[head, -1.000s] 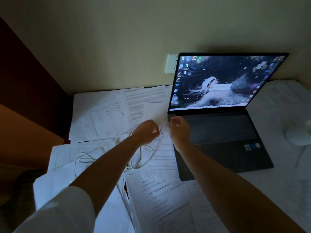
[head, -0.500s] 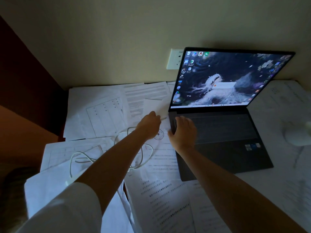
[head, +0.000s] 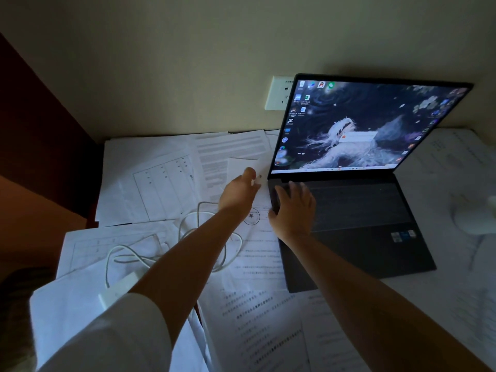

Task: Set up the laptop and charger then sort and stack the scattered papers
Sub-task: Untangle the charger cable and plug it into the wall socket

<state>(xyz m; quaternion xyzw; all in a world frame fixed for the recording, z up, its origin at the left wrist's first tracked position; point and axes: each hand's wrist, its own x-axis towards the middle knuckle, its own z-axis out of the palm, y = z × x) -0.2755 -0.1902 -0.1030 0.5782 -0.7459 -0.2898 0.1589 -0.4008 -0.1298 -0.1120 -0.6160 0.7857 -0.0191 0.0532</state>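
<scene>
The scene is dim, lit mostly by the laptop screen. At the far left, a white charger brick (head: 118,289) lies on the scattered papers (head: 150,183), partly hidden by a white sleeve (head: 107,336). Its white cable (head: 134,257) runs off in loose loops across the sheets and passes under the left forearm toward the left hand. The papers are white printed sheets, some with tables, some with lines of text, one bearing a round stamp (head: 251,216); they overlap at odd angles and cover the desk from the left edge to beneath the laptop.

The left hand (head: 237,193) reaches forward with fingers curled, pinching the small white plug end (head: 258,179) of the cable between thumb and fingers; the plug sits just beside the laptop's rear left corner, and whether it touches the port cannot be told.

The right hand (head: 294,208) rests on the left edge of the laptop (head: 357,210), palm down, fingers spread and only lightly bent over the near-left keys, thumb against the side of the base.

The laptop is dark grey, open, its lit screen (head: 362,124) showing a desktop with icons and a small dialog box. A white wall socket (head: 277,93) sits on the wall just behind the screen's left edge. At the far right, more papers lie under a white rounded object (head: 475,218), too blurred to identify.
</scene>
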